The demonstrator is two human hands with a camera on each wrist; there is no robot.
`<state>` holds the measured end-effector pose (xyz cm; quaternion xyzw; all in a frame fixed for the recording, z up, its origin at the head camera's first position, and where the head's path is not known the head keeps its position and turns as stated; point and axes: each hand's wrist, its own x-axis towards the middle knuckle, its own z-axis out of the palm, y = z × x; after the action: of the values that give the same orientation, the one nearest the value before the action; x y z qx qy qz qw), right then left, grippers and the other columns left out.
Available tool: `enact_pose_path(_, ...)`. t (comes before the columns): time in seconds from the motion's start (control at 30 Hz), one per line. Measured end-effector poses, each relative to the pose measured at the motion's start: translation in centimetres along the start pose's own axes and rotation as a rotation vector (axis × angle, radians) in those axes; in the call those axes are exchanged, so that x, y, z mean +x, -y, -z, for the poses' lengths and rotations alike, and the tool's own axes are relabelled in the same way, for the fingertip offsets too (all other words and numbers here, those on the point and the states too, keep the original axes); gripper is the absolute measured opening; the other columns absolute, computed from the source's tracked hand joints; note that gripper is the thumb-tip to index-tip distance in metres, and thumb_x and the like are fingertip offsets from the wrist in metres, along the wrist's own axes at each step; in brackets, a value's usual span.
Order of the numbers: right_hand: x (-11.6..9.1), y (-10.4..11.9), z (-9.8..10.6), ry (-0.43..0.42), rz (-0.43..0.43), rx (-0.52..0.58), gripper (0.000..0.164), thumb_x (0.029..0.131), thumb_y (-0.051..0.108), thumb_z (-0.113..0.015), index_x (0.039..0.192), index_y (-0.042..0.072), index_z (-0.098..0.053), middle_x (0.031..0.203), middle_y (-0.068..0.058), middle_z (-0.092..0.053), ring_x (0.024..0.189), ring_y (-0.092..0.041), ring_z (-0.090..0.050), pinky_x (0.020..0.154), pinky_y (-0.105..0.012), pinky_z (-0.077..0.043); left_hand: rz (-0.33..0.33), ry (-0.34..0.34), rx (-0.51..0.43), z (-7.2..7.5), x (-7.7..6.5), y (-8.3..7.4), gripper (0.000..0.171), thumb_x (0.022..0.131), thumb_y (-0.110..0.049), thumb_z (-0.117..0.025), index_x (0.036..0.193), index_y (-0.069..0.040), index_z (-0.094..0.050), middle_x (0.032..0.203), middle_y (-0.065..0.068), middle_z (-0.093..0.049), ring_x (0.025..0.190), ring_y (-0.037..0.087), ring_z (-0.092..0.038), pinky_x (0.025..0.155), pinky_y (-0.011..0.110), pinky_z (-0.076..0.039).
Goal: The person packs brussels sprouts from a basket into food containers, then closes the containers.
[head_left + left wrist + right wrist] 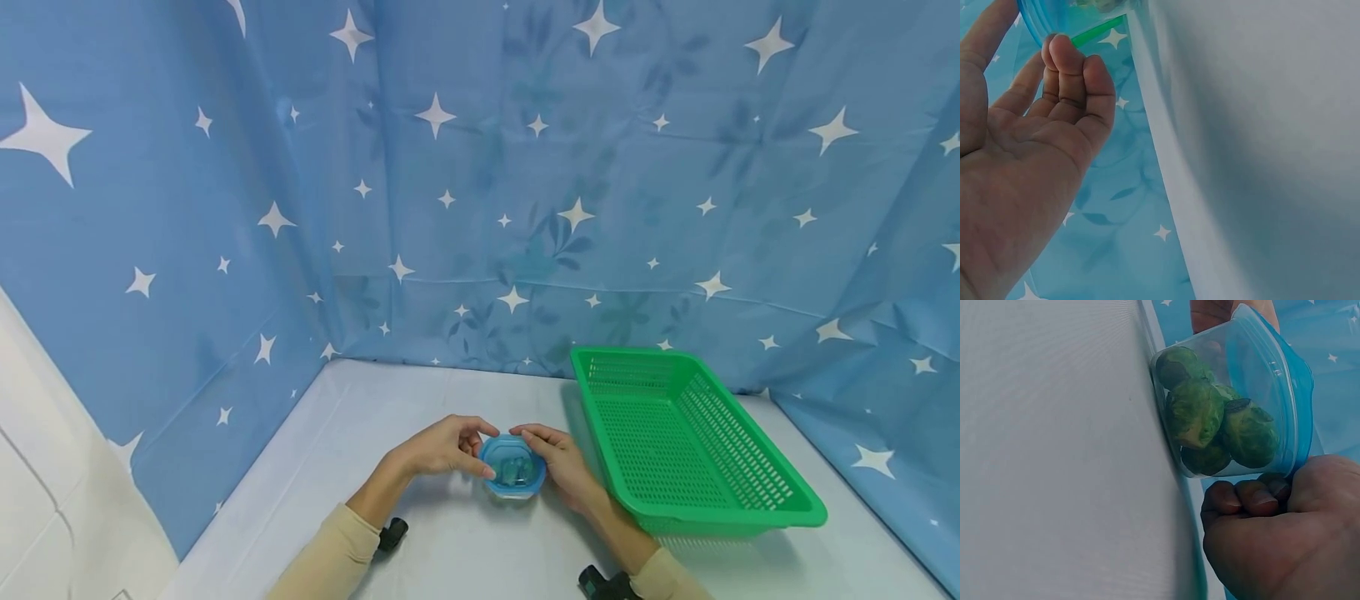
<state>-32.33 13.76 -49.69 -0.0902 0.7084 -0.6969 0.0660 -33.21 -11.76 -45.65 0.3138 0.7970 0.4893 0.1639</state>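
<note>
A small clear food container (pixel 512 497) stands on the white table, topped by a blue lid (pixel 491 451). Through its clear wall, the right wrist view shows several Brussels sprouts (pixel 1194 412). At the left side of the lid my left hand (pixel 444 447) holds the edge, thumb toward the near side and curled fingers toward the far side. My right hand (pixel 567 468) grips the opposite edge, its fingers bent close against the container. Only a corner of the container shows in the left wrist view, beside the fingertips (pixel 1066 56).
To the right stands a green perforated basket (pixel 678 417), close beside my right forearm. A blue curtain (pixel 480 167) with white stars hangs behind and at the sides of the white table (pixel 442 550).
</note>
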Motion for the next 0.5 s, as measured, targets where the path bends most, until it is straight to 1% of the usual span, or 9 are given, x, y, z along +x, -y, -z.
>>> enact_pose_path(0.13, 0.04, -0.05, -0.09, -0.006, 0.045, -0.004, 0.031, 0.105, 0.02, -0.064, 0.124, -0.003, -0.072, 0.121, -0.006, -0.075, 0.115, -0.013, -0.066, 0.094, -0.025, -0.055, -0.004, -0.004, 0.0, 0.07, -0.06, -0.1, 0.061, 0.087, -0.021, -0.087, 0.141, -0.007, -0.061, 0.093, 0.005, -0.067, 0.078, 0.014, -0.06, 0.066, 0.024, -0.049)
enact_pose_path(0.23, -0.07, -0.06, -0.12, -0.017, 0.054, -0.027, 0.031, 0.104, 0.02, -0.065, 0.123, -0.004, -0.073, 0.121, -0.008, -0.075, 0.115, -0.012, -0.067, 0.094, -0.024, -0.054, -0.002, -0.005, -0.002, 0.02, -0.12, -0.06, 0.061, 0.087, -0.021, -0.087, 0.141, -0.008, -0.061, 0.093, 0.005, -0.067, 0.078, 0.014, -0.059, 0.066, 0.024, -0.048)
enact_pose_path(0.3, -0.19, -0.06, -0.12, -0.028, 0.051, -0.054, 0.031, 0.103, 0.02, -0.067, 0.123, -0.002, -0.074, 0.121, -0.008, -0.076, 0.114, -0.011, -0.067, 0.094, -0.023, -0.054, 0.0, -0.005, -0.006, -0.05, -0.23, -0.04, 0.06, 0.087, -0.02, -0.087, 0.14, -0.008, -0.062, 0.093, 0.005, -0.066, 0.078, 0.014, -0.059, 0.066, 0.024, -0.048)
enact_pose_path(0.37, -0.32, 0.12, -0.16, -0.042, 0.053, -0.094, 0.028, 0.102, 0.02, -0.069, 0.12, 0.001, -0.076, 0.119, -0.007, -0.076, 0.11, -0.01, -0.067, 0.092, -0.022, -0.053, 0.0, -0.006, -0.001, -0.02, -0.26, -0.08, 0.061, 0.087, -0.021, -0.087, 0.141, -0.008, -0.061, 0.093, 0.006, -0.066, 0.078, 0.014, -0.059, 0.066, 0.024, -0.048)
enact_pose_path(0.43, -0.47, 0.39, -0.27, -0.052, 0.082, -0.161, 0.023, 0.1, 0.022, -0.072, 0.116, 0.006, -0.079, 0.105, -0.006, -0.076, 0.095, -0.008, -0.064, 0.081, -0.02, -0.051, 0.002, -0.006, 0.003, 0.02, -0.33, -0.13, 0.061, 0.087, -0.021, -0.087, 0.141, -0.008, -0.061, 0.093, 0.006, -0.066, 0.078, 0.014, -0.059, 0.065, 0.025, -0.048)
enact_pose_path(0.5, -0.65, 0.73, -0.48, -0.056, 0.141, -0.232, 0.019, 0.098, 0.023, -0.074, 0.111, 0.01, -0.08, 0.086, -0.004, -0.069, 0.078, -0.007, -0.057, 0.069, -0.019, -0.045, 0.006, -0.007, 0.01, 0.08, -0.38, -0.11, 0.061, 0.087, -0.022, -0.087, 0.141, -0.008, -0.061, 0.092, 0.006, -0.067, 0.077, 0.014, -0.059, 0.065, 0.025, -0.048)
